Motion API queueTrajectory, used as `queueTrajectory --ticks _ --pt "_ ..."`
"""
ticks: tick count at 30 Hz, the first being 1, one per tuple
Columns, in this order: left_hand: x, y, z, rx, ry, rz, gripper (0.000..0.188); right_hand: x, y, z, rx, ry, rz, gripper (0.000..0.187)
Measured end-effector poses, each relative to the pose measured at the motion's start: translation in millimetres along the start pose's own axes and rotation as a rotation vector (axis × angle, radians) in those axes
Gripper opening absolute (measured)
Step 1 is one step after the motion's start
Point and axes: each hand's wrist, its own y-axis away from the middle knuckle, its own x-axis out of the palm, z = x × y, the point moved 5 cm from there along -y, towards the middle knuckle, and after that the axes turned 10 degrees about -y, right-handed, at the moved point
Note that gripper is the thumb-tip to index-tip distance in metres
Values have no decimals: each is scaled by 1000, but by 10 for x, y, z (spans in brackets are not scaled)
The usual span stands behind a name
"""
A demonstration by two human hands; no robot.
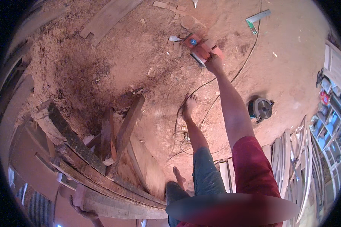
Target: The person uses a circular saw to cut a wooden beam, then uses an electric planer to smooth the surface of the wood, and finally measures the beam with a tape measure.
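Observation:
My right hand (215,64) is closed round the handle of a red electric planer (203,50), which has a blue round part at its far end. The arm stretches far forward, and the planer is low over the dirt floor or on it; I cannot tell which. A dark cord runs from near the tool back past my bare foot. At the lower left, my left hand (82,212) has its fingers stretched out beside the end of a wooden board (102,202), seemingly holding nothing. Whether it touches the board is unclear.
A circular saw (260,108) stands right of my arm. A try square (258,17) with a green handle lies far right. Thick beams (127,123) and planks lean at the left. Wood strips (288,162) are stacked at the lower right. Shavings litter the floor.

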Motion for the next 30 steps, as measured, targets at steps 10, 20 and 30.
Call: queueTrajectory --ticks 10,20,30 --pt "-21 -13 -62 101 -38 49 74 188 -513 -335 -304 264 76 34" --pt "-212 -30 -111 10 -98 13 73 693 -971 -1042 -179 512 92 36" --pt "-250 -7 -85 -14 -131 -2 72 507 -898 -777 23 225 136 38"
